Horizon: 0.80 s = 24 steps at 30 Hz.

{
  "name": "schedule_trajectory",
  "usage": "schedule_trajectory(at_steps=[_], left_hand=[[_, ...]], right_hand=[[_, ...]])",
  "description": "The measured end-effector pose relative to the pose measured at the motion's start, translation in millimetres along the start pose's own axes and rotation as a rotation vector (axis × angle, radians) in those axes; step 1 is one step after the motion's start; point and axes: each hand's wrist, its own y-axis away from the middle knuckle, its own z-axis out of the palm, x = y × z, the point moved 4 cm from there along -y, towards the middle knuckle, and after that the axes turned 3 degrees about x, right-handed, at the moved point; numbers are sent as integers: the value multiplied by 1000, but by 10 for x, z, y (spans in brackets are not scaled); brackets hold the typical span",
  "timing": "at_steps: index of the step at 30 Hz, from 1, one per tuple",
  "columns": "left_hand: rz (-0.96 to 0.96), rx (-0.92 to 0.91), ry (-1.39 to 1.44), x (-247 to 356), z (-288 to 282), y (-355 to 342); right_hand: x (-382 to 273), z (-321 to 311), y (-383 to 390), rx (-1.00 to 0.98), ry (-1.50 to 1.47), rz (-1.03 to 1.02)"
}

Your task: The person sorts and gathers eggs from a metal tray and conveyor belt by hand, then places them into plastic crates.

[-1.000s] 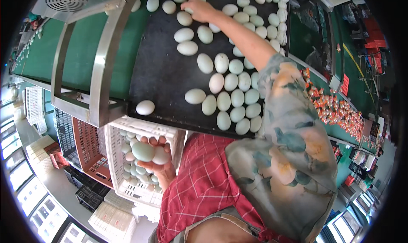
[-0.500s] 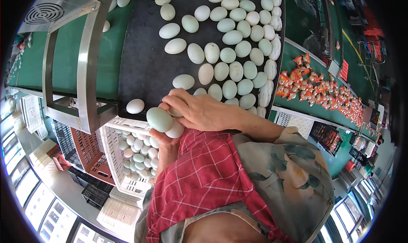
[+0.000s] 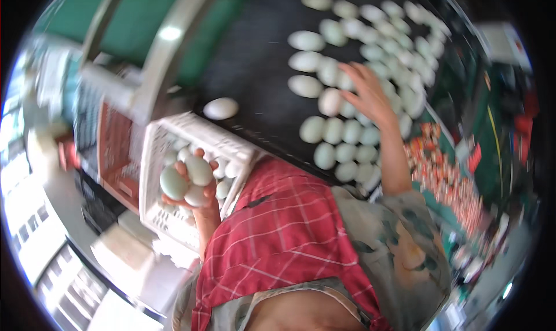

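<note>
Both hands have been moved apart: the right hand point(image 3: 370, 94), seen up against the left half a second ago, has been carried back out over the dark surface point(image 3: 260, 76), and the left hand point(image 3: 201, 208) has been drawn away from that surface's edge to a place above the white crate point(image 3: 211, 139). The whole view has been swung too, and much of it is blurred.

Dark surface: its right side is crowded with loose eggs point(image 3: 346, 153). Its near edge is met by the red checked apron point(image 3: 278, 209).

White crate: set to the left of the apron; more eggs are held inside.

Right hand: fingers spread and unclosed, pointed leftward among the eggs. A pinkish egg point(image 3: 330, 102) is seen just beside them; whether it is touched cannot be told.

Left hand: fingers curled around three eggs. A greenish egg point(image 3: 174, 182), a pale egg point(image 3: 199, 170) and a white egg point(image 3: 197, 197) are gripped in a bunch; only two were plainly seen there earlier, with part of another under the right fingers.

Single egg point(image 3: 220, 108): found near the surface's left corner, as before, well apart from the others.
</note>
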Motion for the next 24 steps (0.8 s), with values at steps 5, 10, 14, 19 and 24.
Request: schedule_trajectory(at_steps=[5, 10, 14, 19, 24], left_hand=[[352, 350, -437, 1624, -367, 237], [559, 780, -961, 3425, -660, 148], [421, 916, -1268, 4695, -1310, -266], [227, 1057, -1914, 5582, -2373, -991], [-208, 765, -2497, 5820, -3557, -1821]], right_hand=[[-163, 11, 36, -20, 90, 81], [-33, 145, 22, -29, 161, 168], [-71, 125, 0, -43, 145, 226], [-28, 30, 190, 8, 327, 250], [-222, -280, 621, 193, 477, 336]])
